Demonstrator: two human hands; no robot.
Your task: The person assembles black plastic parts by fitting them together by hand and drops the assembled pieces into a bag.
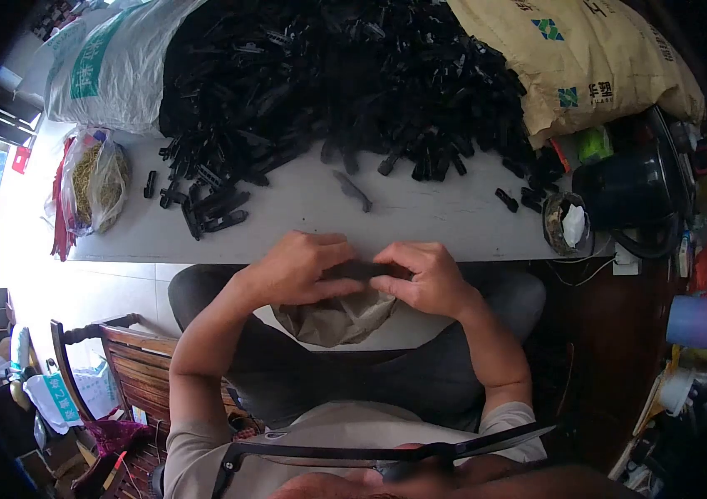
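Both hands meet at the table's front edge, above my lap. My left hand (307, 268) is closed, thumb and fingers curled round one end of a dark plastic piece (357, 270). The other end is pinched by my right hand (421, 274); the piece's exact shape is blurred and partly covered by fingers. Just below the hands is an open brown bag (337, 320); its contents are hidden. Farther back lies a big heap of black plastic clip-like parts (328, 83). One loose dark part (352, 191) rests between the heap and my hands.
The light grey table (453, 224) carries a white sack (112, 75) at left and a tan sack (578, 66) at right. A plastic bag of dried plant matter (97, 183) sits at the left edge. A black container (628, 183) stands right; a wooden chair (137, 358) is lower left.
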